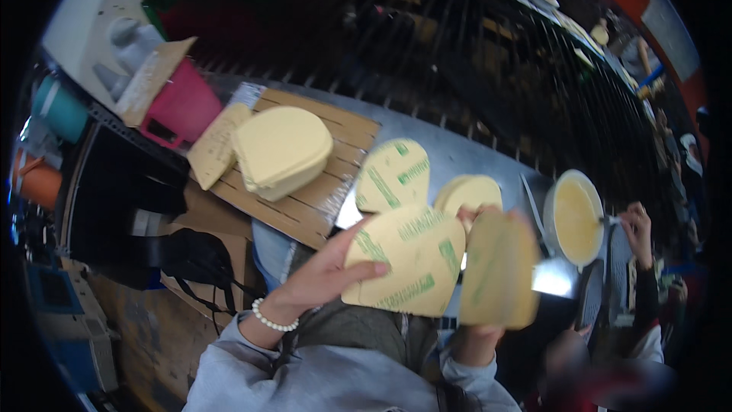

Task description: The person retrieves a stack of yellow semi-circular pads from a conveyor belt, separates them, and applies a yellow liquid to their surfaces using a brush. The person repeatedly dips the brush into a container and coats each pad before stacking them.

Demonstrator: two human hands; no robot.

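Note:
My left hand [332, 271] is closed on a cream rounded board sheet [408, 259] with green printing, its thumb on top. A second cream board sheet [496, 275], smeared by motion, is in my right hand [479, 212]; the fingers show at its upper edge and the rest of the hand is hidden behind it. The two sheets are side by side above my lap. Just beyond them, a printed cream sheet [395, 175] lies on the grey metal table [457, 149], beside a small stack of plain cream sheets [480, 189].
A tall stack of cream sheets [282, 141] sits on cardboard [347, 126] at left. At right is a white bowl [576, 217] of yellowish liquid; a co-worker's hand [637, 230] is beside it. A pink bin [183, 103] and black bag [202, 259] stand left.

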